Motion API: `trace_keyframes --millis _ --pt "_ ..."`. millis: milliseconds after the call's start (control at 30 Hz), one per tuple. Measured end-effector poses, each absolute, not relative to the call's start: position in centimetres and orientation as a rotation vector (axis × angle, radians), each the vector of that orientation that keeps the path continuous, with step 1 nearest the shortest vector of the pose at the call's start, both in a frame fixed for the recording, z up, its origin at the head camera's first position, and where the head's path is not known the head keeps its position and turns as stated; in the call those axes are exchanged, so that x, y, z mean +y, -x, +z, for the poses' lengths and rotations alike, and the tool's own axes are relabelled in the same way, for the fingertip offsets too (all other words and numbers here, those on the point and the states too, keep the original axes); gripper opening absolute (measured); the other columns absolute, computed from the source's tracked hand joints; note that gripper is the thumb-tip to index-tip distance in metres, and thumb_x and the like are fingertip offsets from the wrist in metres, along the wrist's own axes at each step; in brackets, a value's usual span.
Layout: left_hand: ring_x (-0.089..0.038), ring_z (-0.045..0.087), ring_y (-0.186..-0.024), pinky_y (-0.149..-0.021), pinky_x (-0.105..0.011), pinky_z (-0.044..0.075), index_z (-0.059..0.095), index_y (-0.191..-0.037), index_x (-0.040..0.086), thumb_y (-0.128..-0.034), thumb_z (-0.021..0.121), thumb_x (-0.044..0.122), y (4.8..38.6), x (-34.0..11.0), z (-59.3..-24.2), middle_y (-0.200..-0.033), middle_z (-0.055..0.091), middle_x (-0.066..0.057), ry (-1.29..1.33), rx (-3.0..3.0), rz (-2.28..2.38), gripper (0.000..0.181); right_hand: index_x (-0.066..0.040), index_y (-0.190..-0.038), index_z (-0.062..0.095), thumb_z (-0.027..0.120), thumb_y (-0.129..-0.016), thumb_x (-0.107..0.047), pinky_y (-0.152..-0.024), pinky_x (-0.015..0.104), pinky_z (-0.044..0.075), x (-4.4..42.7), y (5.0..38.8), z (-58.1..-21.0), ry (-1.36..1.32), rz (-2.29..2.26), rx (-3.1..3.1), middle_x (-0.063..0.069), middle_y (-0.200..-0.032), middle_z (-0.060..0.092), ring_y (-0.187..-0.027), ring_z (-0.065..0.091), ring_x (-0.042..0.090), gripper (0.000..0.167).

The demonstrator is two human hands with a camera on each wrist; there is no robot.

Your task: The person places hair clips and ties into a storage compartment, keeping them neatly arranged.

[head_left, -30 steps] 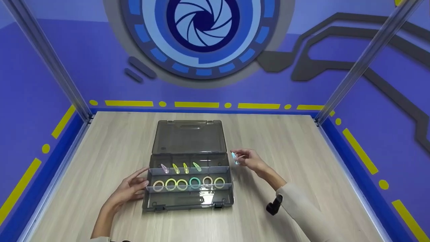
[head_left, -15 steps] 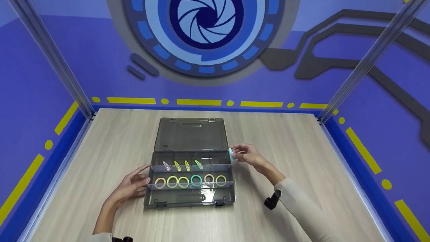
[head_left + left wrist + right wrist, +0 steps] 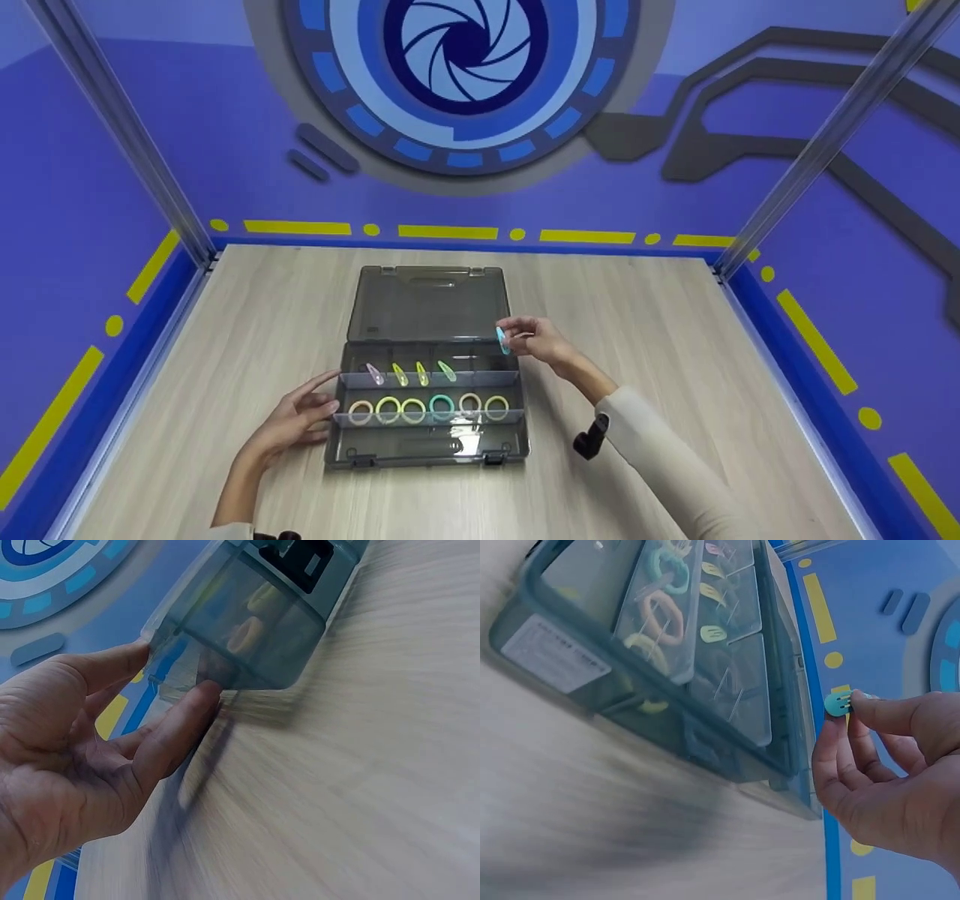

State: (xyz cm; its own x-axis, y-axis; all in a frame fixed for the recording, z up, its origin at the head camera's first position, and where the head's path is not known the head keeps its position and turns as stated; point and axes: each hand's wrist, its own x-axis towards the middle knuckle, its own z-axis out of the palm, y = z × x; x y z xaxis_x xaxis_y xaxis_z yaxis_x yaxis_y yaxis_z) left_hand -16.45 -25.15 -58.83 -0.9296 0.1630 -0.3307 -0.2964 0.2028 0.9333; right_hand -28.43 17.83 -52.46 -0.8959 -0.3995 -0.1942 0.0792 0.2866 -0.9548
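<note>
My right hand (image 3: pixel 544 345) pinches a light-blue snap hair clip (image 3: pixel 502 341) between thumb and fingertips, above the right end of the box's back row. In the right wrist view, the clip (image 3: pixel 837 704) shows its rounded end and slots. A smoky clear plastic box (image 3: pixel 427 459) lies with its lid (image 3: pixel 427 304) laid back. Along its rear divider sit a lilac clip (image 3: pixel 375 374), two yellow clips (image 3: pixel 400 374) and a green clip (image 3: pixel 447 370). Several hair ties (image 3: pixel 441 407) line the middle row. My left hand (image 3: pixel 292 420) touches the box's left side with loosely extended fingers.
The box stands on a pale wood-grain table (image 3: pixel 637 315). Blue printed panels (image 3: pixel 187 150) and metal posts (image 3: pixel 810 142) border it at the back and sides. Two dark latches (image 3: pixel 493 458) are on the box's front edge. A white label (image 3: pixel 555 652) is on its right side.
My right hand has carried the blue hair clip leftward, from beside the box to over its right rear edge. My left hand stays at the box's left side. The head view has shifted slightly.
</note>
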Motion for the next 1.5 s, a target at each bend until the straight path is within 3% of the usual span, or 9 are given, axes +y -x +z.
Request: trace_keyframes --millis 133,467,700,1067,1500 --pt "-0.027 0.063 -0.115 -0.091 -0.046 0.06 0.031 -0.162 0.017 -0.1022 0.064 0.025 16.5 -25.1 -58.8 -0.138 0.048 -0.023 0.102 2.144 1.776 0.069 0.01 -0.131 0.059 0.061 -0.097 0.003 -0.081 0.029 0.057 17.1 28.6 -52.3 0.305 -1.669 2.14 -0.002 -0.097 0.063 -0.086 0.061 0.009 0.034" --pt "-0.027 0.063 -0.115 -0.092 -0.048 0.06 0.033 -0.161 0.019 -0.1018 0.065 0.026 16.5 -24.9 -58.9 -0.139 0.046 -0.022 0.156 2.122 1.786 0.068 0.013 -0.129 0.058 0.062 -0.095 0.007 -0.088 0.039 0.061 16.0 28.8 -53.3 0.321 -1.688 2.062 0.001 -0.096 0.064 -0.084 0.064 0.01 0.035" --pt "-0.026 0.062 -0.116 -0.092 -0.047 0.06 0.031 -0.162 0.019 -0.1024 0.064 0.027 16.5 -25.0 -59.0 -0.138 0.044 -0.021 0.163 2.107 1.777 0.068 0.013 -0.128 0.059 0.061 -0.093 0.011 -0.074 0.024 0.058 14.9 28.5 -53.9 0.283 -1.627 2.054 0.002 -0.094 0.064 -0.083 0.062 0.01 0.035" --pt "-0.026 0.066 -0.113 -0.089 -0.045 0.061 0.032 -0.161 0.02 -0.1019 0.064 0.029 16.4 -24.8 -59.2 -0.138 0.05 -0.021 0.178 2.131 1.765 0.068 0.016 -0.119 0.064 0.059 -0.087 0.018 -0.06 0.017 0.047 13.9 28.5 -55.3 0.422 -1.456 2.238 0.01 -0.087 0.065 -0.073 0.056 0.01 0.033" --pt "-0.024 0.061 -0.111 -0.088 -0.043 0.06 0.031 -0.162 0.02 -0.1024 0.064 0.027 16.6 -25.1 -59.0 -0.133 0.046 -0.017 0.161 2.096 1.787 0.068 0.018 -0.096 0.073 0.067 -0.082 0.015 -0.061 0.011 0.046 12.8 28.7 -56.2 0.677 -1.229 2.498 0.028 -0.087 0.075 -0.069 0.061 0.009 0.015"
